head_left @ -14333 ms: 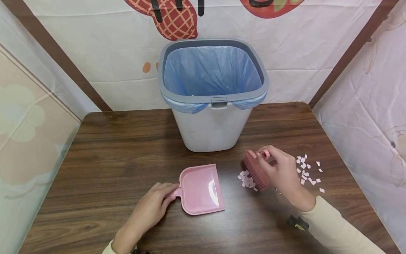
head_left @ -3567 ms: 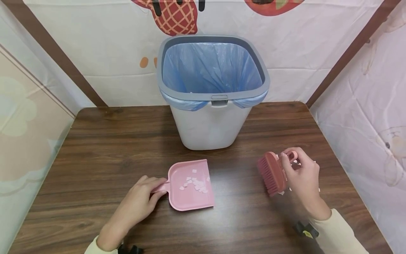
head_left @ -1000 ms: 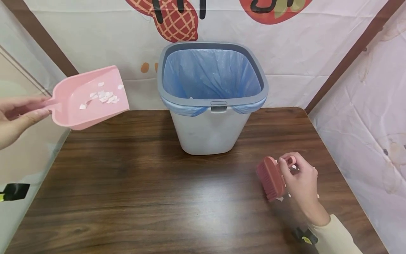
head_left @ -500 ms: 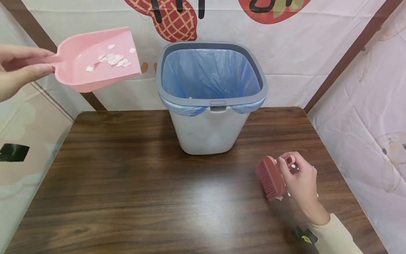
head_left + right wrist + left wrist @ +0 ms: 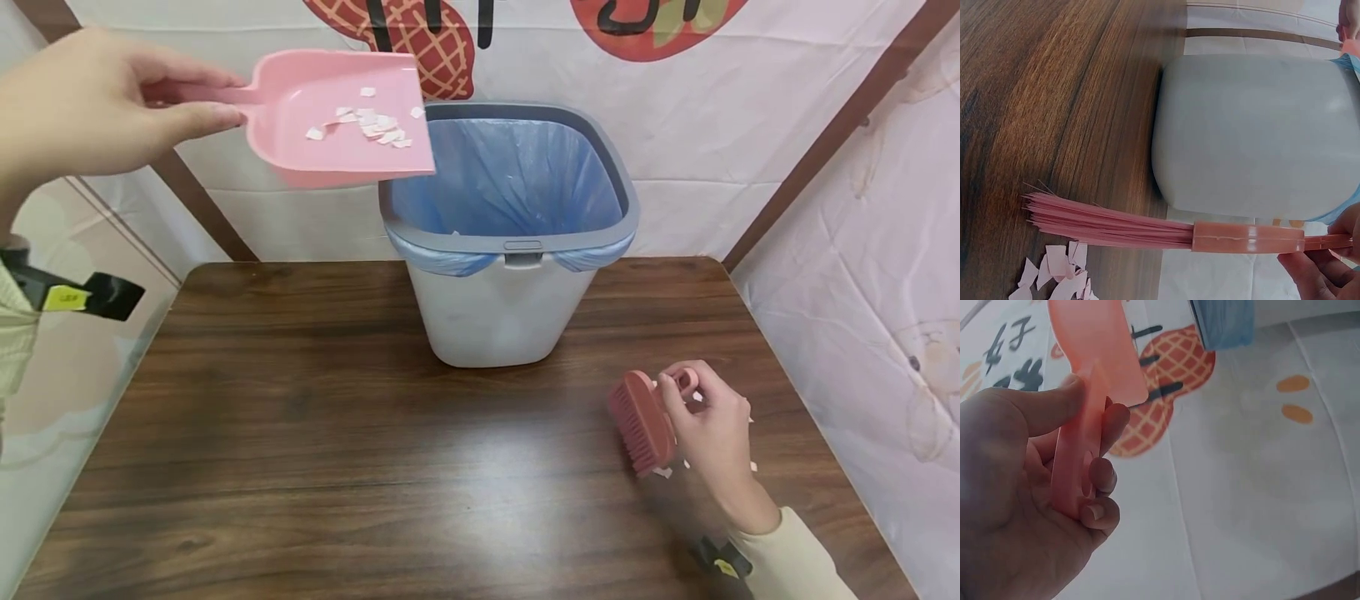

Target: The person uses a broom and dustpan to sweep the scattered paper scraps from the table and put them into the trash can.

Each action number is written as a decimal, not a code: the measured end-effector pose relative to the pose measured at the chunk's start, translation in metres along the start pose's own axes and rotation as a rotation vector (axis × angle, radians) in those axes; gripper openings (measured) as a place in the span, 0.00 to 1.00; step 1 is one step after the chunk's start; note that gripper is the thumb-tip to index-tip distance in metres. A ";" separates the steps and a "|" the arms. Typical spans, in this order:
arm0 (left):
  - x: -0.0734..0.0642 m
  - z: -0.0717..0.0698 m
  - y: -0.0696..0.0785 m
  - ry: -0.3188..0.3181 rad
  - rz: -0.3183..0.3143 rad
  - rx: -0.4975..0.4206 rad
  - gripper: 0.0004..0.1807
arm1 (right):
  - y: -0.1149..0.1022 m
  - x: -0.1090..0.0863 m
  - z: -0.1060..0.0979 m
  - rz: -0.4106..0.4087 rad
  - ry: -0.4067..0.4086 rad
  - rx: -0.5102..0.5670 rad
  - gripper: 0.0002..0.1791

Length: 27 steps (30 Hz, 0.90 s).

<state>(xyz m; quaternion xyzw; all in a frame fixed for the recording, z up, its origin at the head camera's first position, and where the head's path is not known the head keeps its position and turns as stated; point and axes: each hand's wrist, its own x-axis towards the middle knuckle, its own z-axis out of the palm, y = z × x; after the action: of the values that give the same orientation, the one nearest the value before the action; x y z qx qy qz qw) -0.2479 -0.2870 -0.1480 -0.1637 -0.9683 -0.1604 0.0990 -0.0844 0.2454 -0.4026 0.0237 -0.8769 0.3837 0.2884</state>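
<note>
My left hand (image 5: 112, 108) grips the handle of a pink dustpan (image 5: 292, 125), thumb on one side and fingers curled round the other, as the left wrist view shows. Small white paper scraps (image 5: 378, 125) lie in the pan. Its front lip overlaps the left rim of a grey bin (image 5: 495, 308) in the head view, raised off the table. At the right, my right hand (image 5: 712, 425) pinches the looped handle of a pink brush (image 5: 648, 421), bristles facing left. More paper scraps (image 5: 1063, 272) lie on the table beside the bristles, partly hidden by brush and hand in the head view.
A blue bag (image 5: 517, 179) lines the bin, which stands at the back of the dark wooden table (image 5: 337, 433). Printed cloth (image 5: 697, 117) hangs behind the table and along both sides.
Paper scraps came onto the dustpan earlier. Since then my left hand has lifted it off the table, up at the left, then right to the bin's rim. The brush has barely moved lately.
</note>
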 end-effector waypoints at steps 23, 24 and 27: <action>0.044 0.027 0.090 0.001 0.359 0.188 0.19 | -0.001 0.001 -0.001 0.012 -0.004 -0.014 0.03; 0.045 0.027 0.091 0.014 0.382 0.190 0.17 | -0.002 0.001 -0.001 0.012 -0.005 -0.013 0.03; 0.047 0.029 0.095 0.036 0.413 0.200 0.14 | -0.002 0.001 -0.001 0.012 -0.005 -0.011 0.03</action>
<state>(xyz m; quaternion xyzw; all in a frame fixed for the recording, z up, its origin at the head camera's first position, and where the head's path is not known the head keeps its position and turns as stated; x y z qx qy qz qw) -0.2627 -0.1786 -0.1369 -0.3449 -0.9234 -0.0428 0.1628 -0.0844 0.2454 -0.4003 0.0182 -0.8799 0.3806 0.2839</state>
